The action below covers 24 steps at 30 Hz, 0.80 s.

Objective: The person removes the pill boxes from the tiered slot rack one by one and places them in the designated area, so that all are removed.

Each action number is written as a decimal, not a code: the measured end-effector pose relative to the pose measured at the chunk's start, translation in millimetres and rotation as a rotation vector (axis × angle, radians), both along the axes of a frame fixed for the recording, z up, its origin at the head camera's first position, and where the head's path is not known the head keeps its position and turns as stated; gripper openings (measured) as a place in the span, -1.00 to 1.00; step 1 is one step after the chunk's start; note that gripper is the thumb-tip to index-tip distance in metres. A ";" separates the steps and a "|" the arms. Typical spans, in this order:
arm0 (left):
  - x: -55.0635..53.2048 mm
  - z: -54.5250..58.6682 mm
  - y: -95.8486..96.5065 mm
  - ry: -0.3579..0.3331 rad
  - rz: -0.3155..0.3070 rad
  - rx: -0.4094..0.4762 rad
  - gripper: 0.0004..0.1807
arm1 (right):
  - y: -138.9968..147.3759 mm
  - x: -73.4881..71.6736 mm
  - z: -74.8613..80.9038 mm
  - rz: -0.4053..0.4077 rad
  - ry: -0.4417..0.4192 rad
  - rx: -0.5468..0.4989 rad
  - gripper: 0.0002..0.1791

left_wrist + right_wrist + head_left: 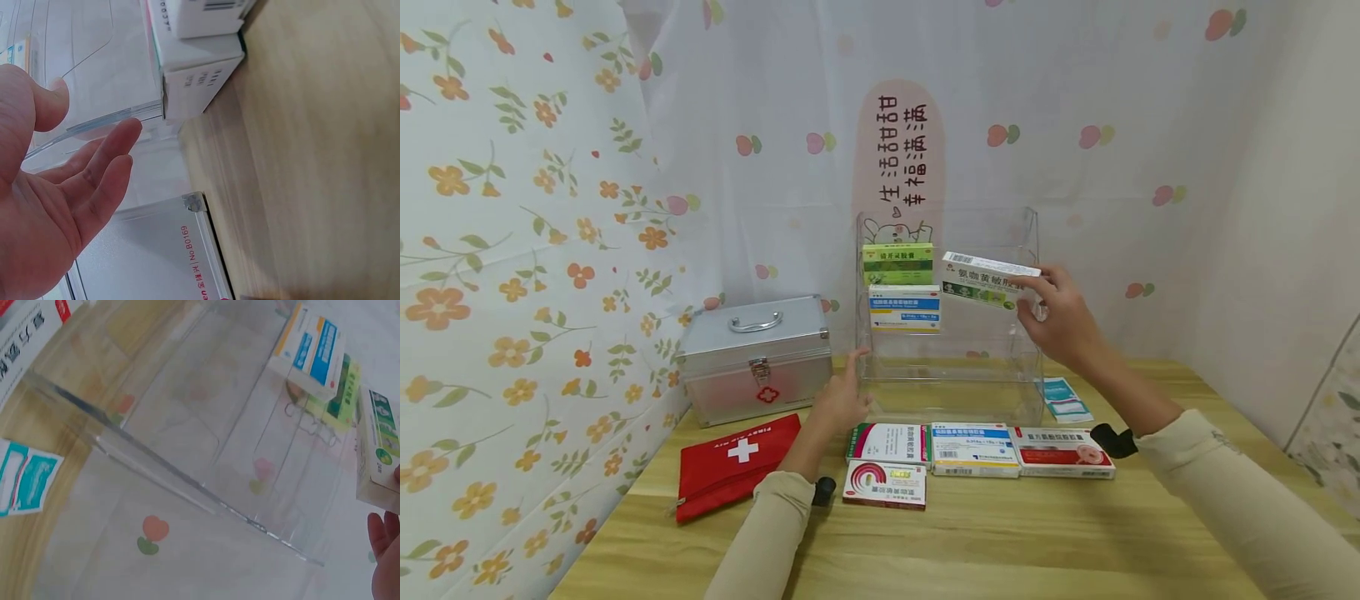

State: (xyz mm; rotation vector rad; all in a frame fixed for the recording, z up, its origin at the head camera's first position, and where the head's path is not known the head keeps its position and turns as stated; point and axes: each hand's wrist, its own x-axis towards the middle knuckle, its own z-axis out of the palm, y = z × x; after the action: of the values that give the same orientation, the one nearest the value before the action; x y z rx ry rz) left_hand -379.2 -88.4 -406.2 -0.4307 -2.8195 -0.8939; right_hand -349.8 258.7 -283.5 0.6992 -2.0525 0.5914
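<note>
My right hand (1062, 321) pinches the right end of a white and green medicine box (983, 282), tilted slightly, at the upper right of a clear tiered display rack (951, 400). At the rack's left side is my left hand (841, 400); in the left wrist view its fingers are loosely bent beside the clear side wall and hold nothing. On the rack's left side stand a green medicine box (897, 265) and, one tier lower, a blue and white medicine box (905, 309). The right wrist view shows the held box (380, 447) at its right edge, with fingertips on it.
Before the rack lie a green and magenta box (889, 442), a blue and white box (975, 450), a red and white box (1063, 452) and a box with red arcs (884, 485). A silver case (756, 358) and red pouch (737, 467) stand left; a teal packet (1065, 400) lies right.
</note>
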 end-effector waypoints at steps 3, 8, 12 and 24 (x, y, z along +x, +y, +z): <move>-0.5 0.4 1.0 -0.003 0.001 -0.002 -0.09 | -3.3 6.9 -5.3 0.018 -0.020 -0.077 -0.55; 0.2 1.8 3.3 -0.028 0.014 -0.007 -0.08 | -8.6 16.8 -11.4 0.070 -0.030 -0.168 -0.54; 0.6 2.5 4.5 -0.052 0.024 -0.010 -0.07 | -11.5 26.1 -15.5 0.098 -0.064 -0.220 -0.52; -0.2 -0.9 -1.1 0.043 -0.020 -0.015 -0.12 | -17.1 61.0 -30.2 0.192 -0.286 -0.357 -0.49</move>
State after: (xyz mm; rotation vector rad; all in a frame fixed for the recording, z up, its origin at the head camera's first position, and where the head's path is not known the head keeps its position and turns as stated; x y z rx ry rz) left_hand -379.5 -89.5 -407.1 -0.4755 -2.7894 -0.8575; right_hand -288.8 241.6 -313.7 0.6280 -2.0690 1.1938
